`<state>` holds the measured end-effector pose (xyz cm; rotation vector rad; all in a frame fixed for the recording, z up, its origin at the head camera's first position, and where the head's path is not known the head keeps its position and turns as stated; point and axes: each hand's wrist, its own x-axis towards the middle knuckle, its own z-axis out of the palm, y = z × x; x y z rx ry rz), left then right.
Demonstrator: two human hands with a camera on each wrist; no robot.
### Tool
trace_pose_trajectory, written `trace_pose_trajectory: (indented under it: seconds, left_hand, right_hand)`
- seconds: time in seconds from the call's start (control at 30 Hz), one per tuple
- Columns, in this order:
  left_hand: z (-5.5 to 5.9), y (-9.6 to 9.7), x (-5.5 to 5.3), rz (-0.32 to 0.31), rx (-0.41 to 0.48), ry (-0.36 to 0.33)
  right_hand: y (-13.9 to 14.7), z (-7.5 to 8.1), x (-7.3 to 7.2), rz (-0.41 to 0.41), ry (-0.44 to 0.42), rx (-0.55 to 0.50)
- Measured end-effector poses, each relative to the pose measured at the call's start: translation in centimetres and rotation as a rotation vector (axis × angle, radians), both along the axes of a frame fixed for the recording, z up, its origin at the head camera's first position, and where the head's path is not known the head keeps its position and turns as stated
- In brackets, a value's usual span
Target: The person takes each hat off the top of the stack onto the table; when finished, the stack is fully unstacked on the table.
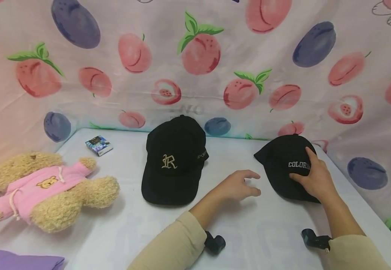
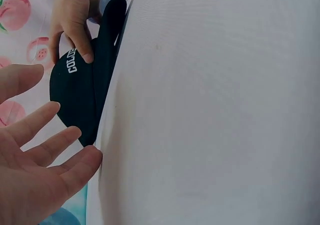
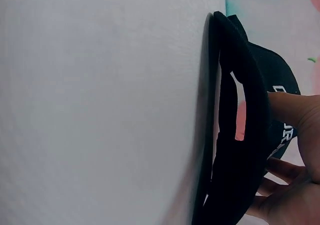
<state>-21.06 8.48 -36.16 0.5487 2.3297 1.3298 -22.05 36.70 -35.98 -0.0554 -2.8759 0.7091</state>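
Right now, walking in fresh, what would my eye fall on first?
Likely the teddy bear in pink, at the left of the white table. Then the gold-lettered black cap near the middle and the white-lettered black cap at the right, held by the right hand. A fruit-print backdrop hangs behind.

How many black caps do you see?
2: the gold-lettered cap is in the middle; the white-lettered cap is on the right, held by the right hand.

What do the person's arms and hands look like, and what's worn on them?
The left sleeve and right sleeve are plain beige, ending short of the wrists. The left hand and right hand are gloveless. A small black device sits by each cuff.
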Motion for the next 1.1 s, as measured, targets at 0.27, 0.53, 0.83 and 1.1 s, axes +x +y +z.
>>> trace_pose_trajectory:
  seconds: [0.27, 0.53, 0.83, 1.1]
  left_hand:
    - [0.0, -0.4, 0.2, -0.009, 0.014, -0.001]
    - [0.0, -0.7, 0.3, -0.008, 0.051, -0.014]
    - [-0.2, -1.2, 0.5, 0.003, 0.097, -0.035]
    - [-0.5, -2.2, 0.4, 0.008, 0.118, -0.047]
  right_hand:
    - [0.3, -0.1, -0.1, -0.008, 0.007, -0.004]
    - [0.7, -0.1, -0.2, -0.009, 0.014, -0.009]
    - [1.3, -0.1, -0.2, -0.016, 0.011, 0.006]
    - [1.7, 0.0, -0.6, -0.016, -0.001, 0.014]
